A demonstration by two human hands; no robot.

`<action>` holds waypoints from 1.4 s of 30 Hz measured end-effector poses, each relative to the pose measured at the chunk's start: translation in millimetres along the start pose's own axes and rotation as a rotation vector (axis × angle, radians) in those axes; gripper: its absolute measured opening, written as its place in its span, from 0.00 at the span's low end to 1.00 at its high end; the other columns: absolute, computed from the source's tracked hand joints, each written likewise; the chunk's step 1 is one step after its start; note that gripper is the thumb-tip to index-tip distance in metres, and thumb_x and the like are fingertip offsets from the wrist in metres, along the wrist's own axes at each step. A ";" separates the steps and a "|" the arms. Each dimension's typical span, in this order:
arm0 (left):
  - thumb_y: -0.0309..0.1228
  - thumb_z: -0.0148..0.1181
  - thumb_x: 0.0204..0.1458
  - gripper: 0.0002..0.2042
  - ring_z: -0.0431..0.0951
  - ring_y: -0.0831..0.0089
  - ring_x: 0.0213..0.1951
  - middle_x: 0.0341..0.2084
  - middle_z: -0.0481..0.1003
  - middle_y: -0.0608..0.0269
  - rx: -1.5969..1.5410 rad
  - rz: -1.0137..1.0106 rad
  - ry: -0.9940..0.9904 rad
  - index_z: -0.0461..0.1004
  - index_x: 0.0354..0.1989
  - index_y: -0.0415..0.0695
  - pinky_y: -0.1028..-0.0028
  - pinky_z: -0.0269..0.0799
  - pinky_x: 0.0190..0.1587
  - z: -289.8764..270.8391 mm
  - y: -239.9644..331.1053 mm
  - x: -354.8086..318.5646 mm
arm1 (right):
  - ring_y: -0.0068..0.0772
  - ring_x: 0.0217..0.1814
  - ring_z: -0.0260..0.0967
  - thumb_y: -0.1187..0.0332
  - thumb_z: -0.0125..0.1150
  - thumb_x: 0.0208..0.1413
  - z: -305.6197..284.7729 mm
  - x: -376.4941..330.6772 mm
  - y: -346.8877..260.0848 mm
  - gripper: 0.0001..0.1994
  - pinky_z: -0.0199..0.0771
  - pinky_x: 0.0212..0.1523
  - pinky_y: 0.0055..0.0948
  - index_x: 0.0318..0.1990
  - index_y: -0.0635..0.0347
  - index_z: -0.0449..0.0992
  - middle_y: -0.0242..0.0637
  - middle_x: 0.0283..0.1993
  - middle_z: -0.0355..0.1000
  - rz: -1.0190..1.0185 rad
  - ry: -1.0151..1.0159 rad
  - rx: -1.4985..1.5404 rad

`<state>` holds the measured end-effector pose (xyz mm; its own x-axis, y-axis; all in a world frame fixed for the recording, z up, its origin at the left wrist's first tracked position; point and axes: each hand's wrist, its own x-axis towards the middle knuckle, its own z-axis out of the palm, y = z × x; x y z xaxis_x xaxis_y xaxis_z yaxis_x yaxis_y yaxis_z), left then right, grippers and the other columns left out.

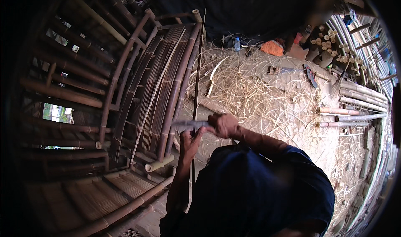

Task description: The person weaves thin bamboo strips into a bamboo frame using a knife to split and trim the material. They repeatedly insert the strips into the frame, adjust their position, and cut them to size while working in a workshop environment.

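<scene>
My right hand (224, 125) is closed around the handle of a knife (188, 124), whose grey blade points left and looks blurred. Close below the blade, my left hand (191, 144) grips a long, narrow, dark bamboo strip (196, 78). The strip runs almost straight up the view past the bench's edge, and its lower part passes beside my left forearm. Blade and strip cross just above the left fingers; whether the edge is cutting into it I cannot tell. Directly left stands a brown bamboo bench (167, 90) with a slatted seat and a pale strip (156, 86) lying along it.
Thin shavings (246, 88) cover the ground to the right. A saw (309, 76) lies among them, near an orange bag (272, 47) and a blue-capped bottle (237, 44). Cut bamboo poles (359, 97) are stacked at the right. Another slatted bamboo piece (92, 195) stands at lower left.
</scene>
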<state>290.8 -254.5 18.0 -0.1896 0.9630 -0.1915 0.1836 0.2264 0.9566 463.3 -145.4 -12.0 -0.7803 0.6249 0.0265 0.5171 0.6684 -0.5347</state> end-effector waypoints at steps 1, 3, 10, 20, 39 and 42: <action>0.37 0.62 0.57 0.17 0.59 0.83 0.21 0.17 0.62 0.75 0.035 0.009 -0.004 0.73 0.48 0.37 0.77 0.55 0.23 0.9 -0.5 -3.9 | 0.53 0.30 0.76 0.37 0.45 0.59 10.3 14.4 18.9 0.29 0.74 0.27 0.47 0.36 0.57 0.74 0.48 0.23 0.72 0.127 0.252 0.119; 0.35 0.60 0.57 0.17 0.58 0.83 0.21 0.17 0.61 0.75 0.111 0.021 -0.010 0.72 0.49 0.36 0.76 0.54 0.22 3.4 7.1 -20.5 | 0.53 0.25 0.75 0.38 0.45 0.60 15.3 47.7 88.0 0.30 0.72 0.24 0.46 0.29 0.59 0.76 0.47 0.17 0.70 0.431 0.314 -0.147; 0.28 0.56 0.56 0.17 0.58 0.85 0.23 0.19 0.60 0.75 0.072 0.003 -0.022 0.69 0.52 0.35 0.80 0.56 0.24 -21.1 30.7 -70.3 | 0.50 0.22 0.74 0.41 0.41 0.64 -39.1 46.7 58.3 0.29 0.72 0.22 0.45 0.34 0.58 0.76 0.52 0.23 0.73 0.185 0.198 0.078; 0.30 0.59 0.54 0.26 0.62 0.86 0.28 0.27 0.69 0.74 0.251 -0.223 -0.072 0.65 0.63 0.42 0.83 0.62 0.31 -38.7 38.9 -127.8 | 0.51 0.28 0.73 0.39 0.33 0.65 -98.0 90.1 115.6 0.34 0.72 0.30 0.45 0.33 0.62 0.76 0.50 0.24 0.72 0.446 0.198 0.089; 0.38 0.49 0.65 0.14 0.71 0.82 0.21 0.19 0.71 0.69 -0.126 0.222 0.030 0.72 0.45 0.38 0.78 0.70 0.26 12.6 52.5 52.9 | 0.36 0.21 0.69 0.53 0.55 0.57 -73.7 105.9 7.1 0.23 0.70 0.26 0.39 0.27 0.71 0.74 0.42 0.20 0.70 0.221 0.269 0.834; 0.38 0.50 0.64 0.11 0.58 0.87 0.13 0.14 0.61 0.75 -0.306 0.077 0.113 0.73 0.43 0.43 0.82 0.55 0.13 3.6 48.8 53.4 | 0.54 0.29 0.74 0.35 0.46 0.58 -95.6 85.3 -11.6 0.35 0.73 0.33 0.46 0.34 0.68 0.74 0.55 0.25 0.73 0.172 0.274 0.277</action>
<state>293.1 -191.5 53.7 -0.2955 0.9494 -0.1068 -0.0936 0.0825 0.9922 424.4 -61.3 77.2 -0.5489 0.8271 0.1206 0.4888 0.4346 -0.7564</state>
